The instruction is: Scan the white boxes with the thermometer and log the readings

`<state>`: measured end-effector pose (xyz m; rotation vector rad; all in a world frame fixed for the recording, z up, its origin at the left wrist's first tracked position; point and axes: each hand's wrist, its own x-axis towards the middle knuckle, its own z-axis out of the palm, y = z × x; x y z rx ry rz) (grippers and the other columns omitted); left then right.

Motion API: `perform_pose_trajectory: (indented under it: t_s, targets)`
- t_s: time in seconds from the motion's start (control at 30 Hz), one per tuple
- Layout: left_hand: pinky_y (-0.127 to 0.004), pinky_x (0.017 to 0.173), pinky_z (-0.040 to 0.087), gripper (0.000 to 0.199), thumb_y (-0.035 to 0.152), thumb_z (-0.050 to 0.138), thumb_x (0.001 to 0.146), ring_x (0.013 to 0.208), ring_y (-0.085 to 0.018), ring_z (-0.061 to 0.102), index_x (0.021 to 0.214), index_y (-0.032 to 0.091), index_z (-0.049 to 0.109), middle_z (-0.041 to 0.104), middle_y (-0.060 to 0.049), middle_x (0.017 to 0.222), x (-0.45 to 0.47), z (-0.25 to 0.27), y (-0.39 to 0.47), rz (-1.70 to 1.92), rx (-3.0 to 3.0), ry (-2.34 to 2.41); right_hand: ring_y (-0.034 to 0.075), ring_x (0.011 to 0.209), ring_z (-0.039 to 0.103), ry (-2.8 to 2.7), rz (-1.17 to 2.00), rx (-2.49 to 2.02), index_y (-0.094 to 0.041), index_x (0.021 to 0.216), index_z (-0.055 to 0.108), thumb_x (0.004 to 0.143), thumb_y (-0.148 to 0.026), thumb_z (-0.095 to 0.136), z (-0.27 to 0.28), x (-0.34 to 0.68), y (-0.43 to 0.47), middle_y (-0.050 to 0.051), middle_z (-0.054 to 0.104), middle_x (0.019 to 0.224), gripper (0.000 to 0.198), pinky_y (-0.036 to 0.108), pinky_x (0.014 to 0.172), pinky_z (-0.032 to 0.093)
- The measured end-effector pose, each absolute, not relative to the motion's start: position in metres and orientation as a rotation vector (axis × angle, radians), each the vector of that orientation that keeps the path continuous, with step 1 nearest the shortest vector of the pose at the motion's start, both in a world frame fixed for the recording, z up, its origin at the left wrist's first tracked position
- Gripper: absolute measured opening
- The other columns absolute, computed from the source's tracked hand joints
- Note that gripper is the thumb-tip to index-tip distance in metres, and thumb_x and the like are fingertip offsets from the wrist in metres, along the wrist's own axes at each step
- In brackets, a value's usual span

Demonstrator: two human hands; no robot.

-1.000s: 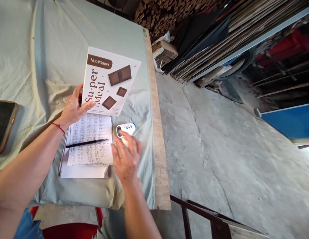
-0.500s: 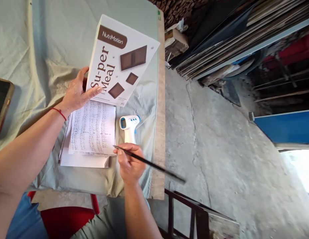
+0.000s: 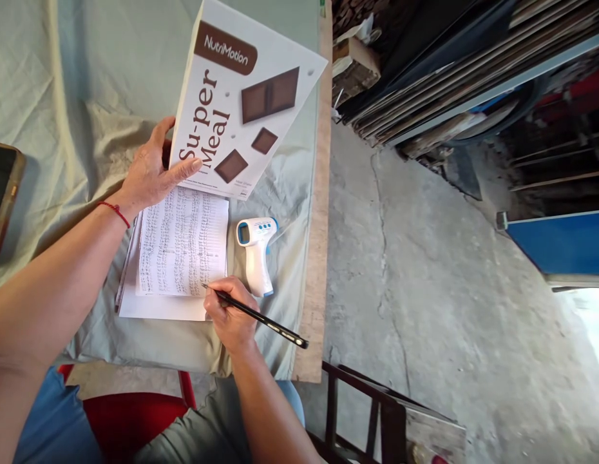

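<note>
My left hand [image 3: 157, 167] grips the lower left corner of a white box [image 3: 217, 129] printed with chocolate pieces and "NutriMotion Su-per Meal". Its thumb lies on the front, and the other fingers are behind the box. Tilted, the box covers the top of an open notebook [image 3: 178, 245] full of handwritten lines. Between the fingers of my right hand [image 3: 234, 312] is a black pen [image 3: 265, 320], its tip over the lower right of the written page. Just right of the notebook lies a white and blue infrared thermometer [image 3: 256, 254].
A phone [image 3: 2, 193] in a brown case lies at the left on the cloth-covered table [image 3: 101, 58]. The table's bare wooden edge [image 3: 316, 258] runs down the right side. Beyond it are concrete floor, stacked boards and a dark metal frame [image 3: 357, 399]. A red chair [image 3: 135, 419] is below.
My right hand has moved left with the pen, bringing the tip from the page's edge onto the writing. More of the thermometer's handle shows. The box appears slightly higher as the view shifts.
</note>
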<state>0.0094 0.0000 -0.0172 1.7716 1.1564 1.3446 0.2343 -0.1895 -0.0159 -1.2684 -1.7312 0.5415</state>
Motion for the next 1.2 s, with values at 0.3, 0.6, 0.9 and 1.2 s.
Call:
perform_pose_trajectory:
  t_s: [0.3, 0.6, 0.9, 1.2]
  targets:
    - [-0.065, 0.104, 0.051, 0.088, 0.085, 0.067, 0.074, 0.125, -0.040, 0.063, 0.144, 0.035, 0.046, 0.070, -0.010, 0.125, 0.011, -0.011, -0.003, 1.320, 1.798, 1.179, 0.012, 0.056, 0.059, -1.745, 0.525, -1.241, -0.023, 0.078, 0.060, 0.082, -0.010, 0.058, -0.018, 0.234, -0.189, -0.004, 0.062, 0.065, 0.014, 0.025, 0.054, 0.048]
    - [-0.059, 0.104, 0.051, 0.091, 0.090, 0.064, 0.071, 0.121, -0.038, 0.065, 0.141, 0.033, 0.049, 0.071, -0.010, 0.122, 0.012, -0.006, -0.006, 1.294, 1.790, 1.258, 0.012, 0.055, 0.057, -1.705, 0.568, -1.279, -0.023, 0.079, 0.060, 0.081, -0.010, 0.056, -0.019, 0.236, -0.190, -0.004, 0.062, 0.066, 0.014, 0.024, 0.052, 0.046]
    - [-0.058, 0.102, 0.051, 0.086, 0.086, 0.066, 0.075, 0.122, -0.038, 0.065, 0.140, 0.032, 0.048, 0.071, -0.010, 0.121, 0.013, -0.005, -0.006, 1.295, 1.775, 1.239, 0.013, 0.057, 0.058, -1.736, 0.505, -1.268, -0.024, 0.078, 0.058, 0.082, -0.011, 0.056, -0.018, 0.235, -0.189, -0.004, 0.061, 0.065, 0.014, 0.024, 0.052, 0.046]
    - [-0.059, 0.105, 0.049, 0.089, 0.086, 0.066, 0.075, 0.123, -0.038, 0.063, 0.143, 0.031, 0.047, 0.072, -0.007, 0.119, 0.013, -0.003, -0.008, 1.282, 1.779, 1.236, 0.014, 0.057, 0.058, -1.710, 0.521, -1.316, -0.024, 0.078, 0.058, 0.083, -0.015, 0.057, -0.021, 0.236, -0.192, -0.004, 0.061, 0.065, 0.010, 0.026, 0.054, 0.047]
